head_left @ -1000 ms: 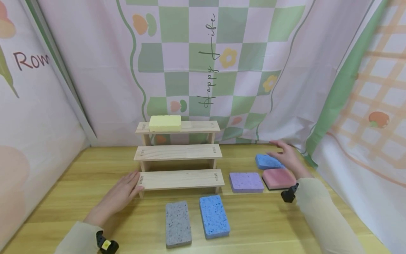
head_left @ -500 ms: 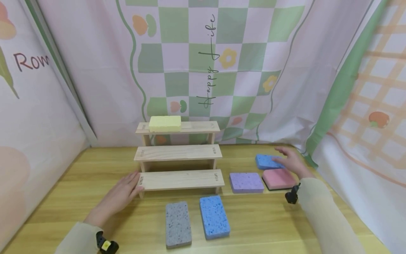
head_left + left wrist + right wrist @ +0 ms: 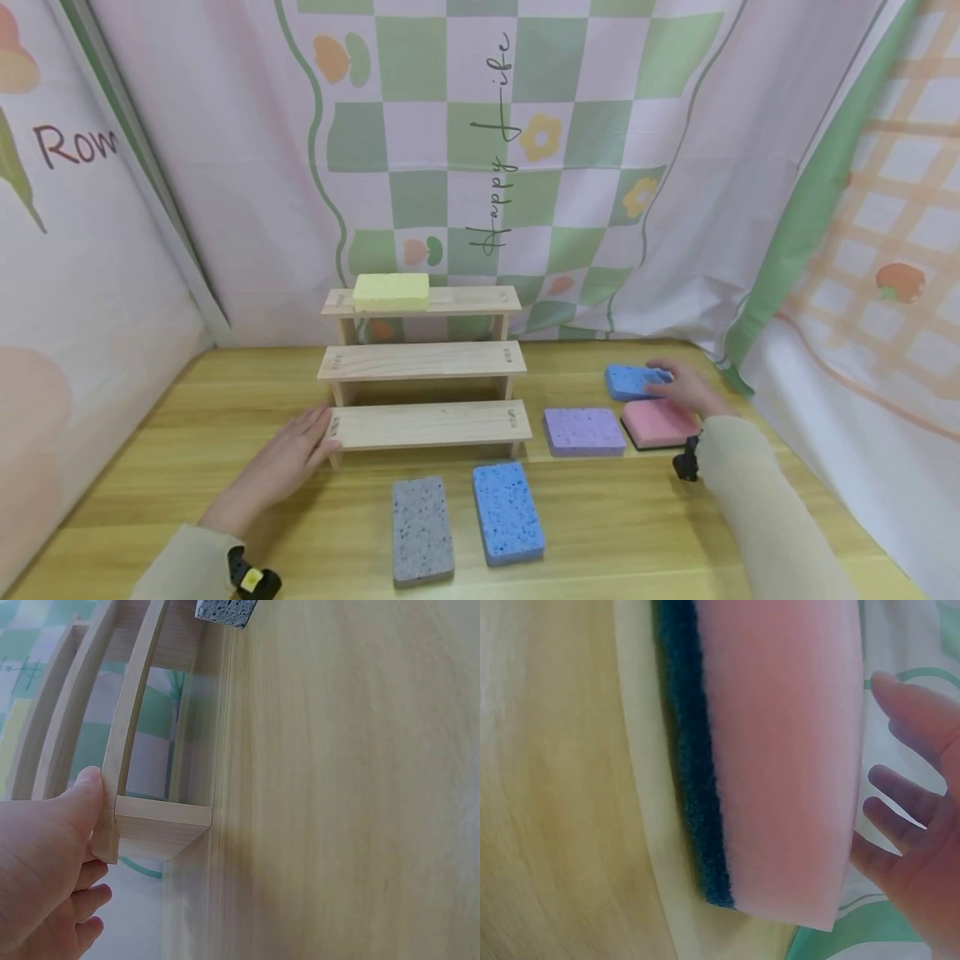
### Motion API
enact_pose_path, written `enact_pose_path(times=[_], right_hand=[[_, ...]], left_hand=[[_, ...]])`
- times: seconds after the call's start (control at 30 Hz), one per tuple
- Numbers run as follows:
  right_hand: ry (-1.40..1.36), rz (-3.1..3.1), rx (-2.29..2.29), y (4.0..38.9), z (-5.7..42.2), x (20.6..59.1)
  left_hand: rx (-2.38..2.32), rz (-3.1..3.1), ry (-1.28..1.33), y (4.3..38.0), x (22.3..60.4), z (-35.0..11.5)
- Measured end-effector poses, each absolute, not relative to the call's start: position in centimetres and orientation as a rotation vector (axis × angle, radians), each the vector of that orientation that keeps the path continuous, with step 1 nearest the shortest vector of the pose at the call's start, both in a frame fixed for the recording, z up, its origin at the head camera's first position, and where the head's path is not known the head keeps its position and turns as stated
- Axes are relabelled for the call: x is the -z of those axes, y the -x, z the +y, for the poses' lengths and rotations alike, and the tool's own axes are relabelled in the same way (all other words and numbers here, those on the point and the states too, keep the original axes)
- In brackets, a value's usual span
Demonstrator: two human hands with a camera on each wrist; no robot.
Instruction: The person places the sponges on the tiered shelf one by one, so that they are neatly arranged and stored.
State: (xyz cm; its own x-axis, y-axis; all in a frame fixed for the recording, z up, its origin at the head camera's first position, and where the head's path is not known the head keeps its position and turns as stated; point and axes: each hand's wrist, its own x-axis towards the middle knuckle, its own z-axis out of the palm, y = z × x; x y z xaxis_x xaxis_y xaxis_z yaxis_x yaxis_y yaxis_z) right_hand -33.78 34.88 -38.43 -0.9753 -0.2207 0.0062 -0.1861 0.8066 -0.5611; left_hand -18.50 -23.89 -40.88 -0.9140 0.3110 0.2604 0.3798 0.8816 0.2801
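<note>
While the left hand [image 3: 288, 452] grips the rack [image 3: 427, 425], the unclosed right hand [image 3: 686, 388] seems poised to pinch the rear blue sponge [image 3: 627, 382].

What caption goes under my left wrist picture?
Left hand grips the lowest board of a wooden shelf, a grey sponge at the top edge.

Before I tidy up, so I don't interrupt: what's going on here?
A person's left hand grips the rack by the left end of its bottom step. The right hand is at the right end of the far blue sponge; contact is unclear. A yellow sponge sits on the top step. The purple sponge, pink sponge, gray sponge and near blue sponge lie on the table.
</note>
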Motion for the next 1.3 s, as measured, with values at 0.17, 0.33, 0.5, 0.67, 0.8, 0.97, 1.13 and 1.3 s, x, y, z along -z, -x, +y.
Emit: enact_pose_path(times=[0.17, 0.33, 0.5, 0.67, 0.8, 0.97, 1.13, 1.3], right_hand=[[0.298, 2.913, 0.856, 34.42, 35.17, 39.04], [0.289, 2.897, 0.819, 34.34, 34.94, 39.00], [0.292, 2.883, 0.807, 34.10, 34.63, 38.87], [0.245, 2.857, 0.790, 34.13, 34.54, 38.92], [0.191, 2.822, 0.798, 34.23, 34.57, 39.06], [0.182, 2.806, 0.772, 34.15, 34.62, 39.17], [0.215, 2.822, 0.750, 34.11, 34.73, 39.25], [0.239, 2.846, 0.755, 34.02, 34.76, 39.42]], left_hand=[[0.487, -2.845, 0.532, 18.48, 40.82, -23.85], [0.484, -2.847, 0.525, 18.50, 40.79, -23.80], [0.477, -2.846, 0.521, 18.47, 40.81, -23.78], [0.479, -2.847, 0.520, 18.43, 40.78, -23.79], [0.471, -2.850, 0.514, 18.49, 40.83, -23.85], [0.469, -2.849, 0.518, 18.58, 40.94, -23.91], [0.471, -2.843, 0.529, 18.56, 40.92, -23.87], [0.468, -2.851, 0.522, 18.57, 40.87, -23.87]])
